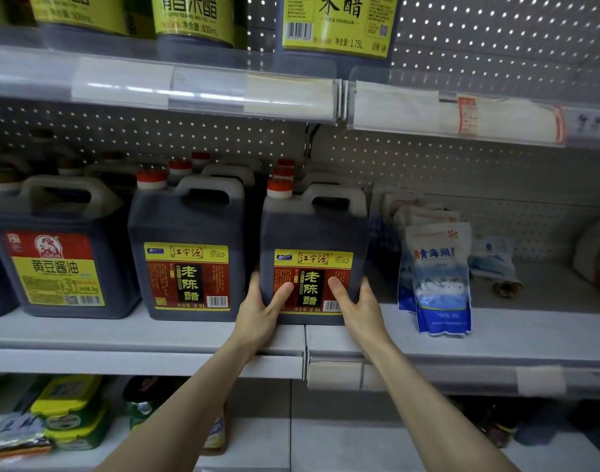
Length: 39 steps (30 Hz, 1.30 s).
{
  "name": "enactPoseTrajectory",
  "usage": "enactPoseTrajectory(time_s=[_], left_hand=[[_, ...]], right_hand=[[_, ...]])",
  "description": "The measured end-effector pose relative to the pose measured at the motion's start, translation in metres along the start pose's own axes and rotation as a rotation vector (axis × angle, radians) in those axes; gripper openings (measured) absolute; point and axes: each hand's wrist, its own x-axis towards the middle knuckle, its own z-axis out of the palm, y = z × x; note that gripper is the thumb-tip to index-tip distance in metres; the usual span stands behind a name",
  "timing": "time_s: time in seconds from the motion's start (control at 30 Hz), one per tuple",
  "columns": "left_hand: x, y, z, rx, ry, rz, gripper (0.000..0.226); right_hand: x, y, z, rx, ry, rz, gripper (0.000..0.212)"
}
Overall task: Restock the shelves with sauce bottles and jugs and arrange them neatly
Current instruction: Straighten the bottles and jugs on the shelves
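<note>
Fingers [280, 294] of both hands: clamped on the vinegar jug [312, 233]. Thumbs lie flat on its front label. The other fingers curl round its lower side walls, mostly hidden from me. Left hand [261, 313] takes the jug's left corner, right hand [358, 310] its right corner.

Position: the jug is upright on the middle shelf [138, 332], near the front lip, straddling the seam where two shelf boards meet. Whether its base bears fully on the shelf, I cannot tell.

Room, left: a narrow gap, then a second vinegar jug [189, 229] with the same label.

Room, right: salt bags [441, 277] just beside the jug, standing in a row from front to back. Beyond them bare shelf runs to a white and red packet [598, 257] at the frame's edge. A small blue and white bag [492, 257] lies toward the back.

Room, above: the upper shelf's price strip [206, 90] overhangs well above the handle.

Room, behind: red-capped jugs [285, 173] queue behind both vinegar jugs, toward the pegboard wall [462, 165].

Containers:
- Vinegar jug: dark liquid up to the shoulder, red cap, moulded handle, label marked 2.5L.
- Soy sauce jug [53, 257], further left: dark liquid, red and yellow label.
- Upper shelf: yellow-labelled bottles [193, 18] and a yellow-labelled jug [336, 25] marked 1.75L, all with dark contents.
- Lower shelf: yellow-lidded tubs [70, 403], stacked at the left.
</note>
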Motion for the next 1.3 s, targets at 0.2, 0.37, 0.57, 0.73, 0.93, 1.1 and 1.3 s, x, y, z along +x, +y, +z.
enactPoseTrajectory(time_s=[0.2, 0.37, 0.57, 0.73, 0.93, 1.1, 1.3], left_hand=[[0.0002, -0.0003, -0.0009, 0.024, 0.006, 0.01, 0.041], [-0.0005, 0.0003, -0.0008, 0.048, 0.025, 0.022, 0.039], [-0.0002, 0.0003, 0.0, 0.063, 0.025, 0.028, 0.047], [-0.0003, -0.0002, 0.0003, 0.047, 0.028, 0.02, 0.044], [-0.0017, 0.0009, 0.0003, 0.053, 0.023, 0.029, 0.044], [0.0006, -0.0002, -0.0005, 0.036, 0.017, 0.035, 0.044], [-0.0004, -0.0034, -0.0001, -0.021, -0.017, 0.066, 0.045]], right_hand=[[0.0, -0.0016, 0.0001, 0.006, 0.0, -0.012, 0.098], [-0.0009, -0.0023, -0.0005, 0.011, -0.003, -0.021, 0.104], [0.0003, 0.0008, -0.0006, 0.001, -0.004, -0.011, 0.12], [0.0015, 0.0002, -0.001, -0.008, -0.015, -0.008, 0.107], [0.0031, 0.0011, -0.0006, -0.011, -0.018, 0.003, 0.117], [0.0023, -0.0014, -0.0008, -0.023, -0.006, 0.0, 0.121], [0.0029, 0.0038, 0.0013, -0.05, -0.002, -0.01, 0.136]])
